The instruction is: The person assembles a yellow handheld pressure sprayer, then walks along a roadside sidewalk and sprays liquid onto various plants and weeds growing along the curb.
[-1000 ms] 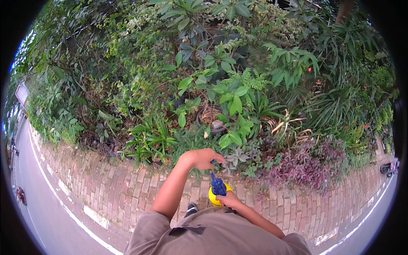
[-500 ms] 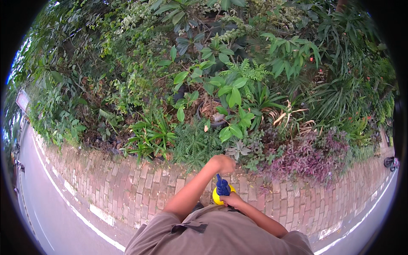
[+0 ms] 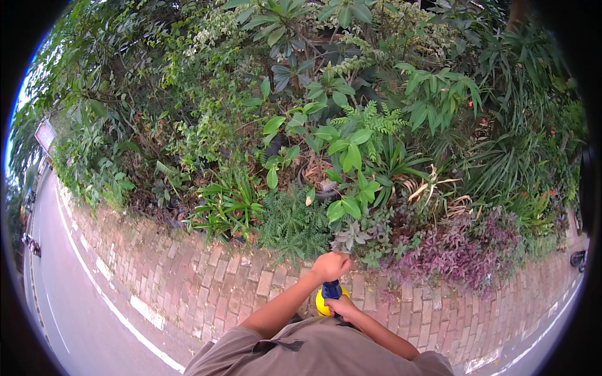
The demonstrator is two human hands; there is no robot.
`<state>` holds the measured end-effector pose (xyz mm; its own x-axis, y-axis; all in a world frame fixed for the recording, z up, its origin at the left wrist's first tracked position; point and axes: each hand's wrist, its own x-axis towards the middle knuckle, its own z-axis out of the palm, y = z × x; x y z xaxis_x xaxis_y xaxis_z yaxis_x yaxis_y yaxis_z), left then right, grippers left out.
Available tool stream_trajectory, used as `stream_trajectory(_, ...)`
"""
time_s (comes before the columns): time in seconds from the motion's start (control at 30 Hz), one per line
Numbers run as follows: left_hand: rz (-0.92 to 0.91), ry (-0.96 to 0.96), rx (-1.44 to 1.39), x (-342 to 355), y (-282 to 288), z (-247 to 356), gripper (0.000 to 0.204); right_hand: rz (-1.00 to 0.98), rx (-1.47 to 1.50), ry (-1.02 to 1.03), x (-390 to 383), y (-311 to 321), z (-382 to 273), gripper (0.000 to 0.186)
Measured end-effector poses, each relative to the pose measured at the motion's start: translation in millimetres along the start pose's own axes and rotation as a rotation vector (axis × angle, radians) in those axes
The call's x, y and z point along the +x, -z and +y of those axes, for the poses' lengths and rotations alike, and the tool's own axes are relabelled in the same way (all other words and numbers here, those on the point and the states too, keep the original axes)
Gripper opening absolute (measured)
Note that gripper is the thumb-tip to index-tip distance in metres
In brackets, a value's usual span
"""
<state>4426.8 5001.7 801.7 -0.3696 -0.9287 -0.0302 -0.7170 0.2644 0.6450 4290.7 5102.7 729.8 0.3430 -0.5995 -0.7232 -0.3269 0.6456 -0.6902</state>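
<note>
A yellow pressure sprayer with a blue pump top sits low at my front, partly hidden by my hands and shirt. My left hand is closed over the top of the pump, on its handle, which is mostly covered by my fingers. Just below it, my right hand grips the blue neck of the sprayer. Beyond my hands grow a low ferny plant, a pale grey-leaved plant and broad green leaves.
A brick pavement runs beneath me along dense planting with purple foliage and a dark pot. A road curves past on the left, with a motorbike on it. Another dark vehicle stands at the far right.
My left hand has pushed down over the pump, so the rod seen earlier is now covered. My right hand stays on the sprayer. The view has shifted slightly.
</note>
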Motion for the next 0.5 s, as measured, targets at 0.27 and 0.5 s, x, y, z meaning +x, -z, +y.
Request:
stream_trajectory(0.27,-0.867,0.372,-0.081,7,61,31,0.058,-0.057,-0.100,0.034,-20,22,-7,0.025)
stream_trajectory(0.5,-0.785,0.360,0.105,32,208,85,0.059,-0.041,-0.335,0.120,-22,39,-13,0.029)
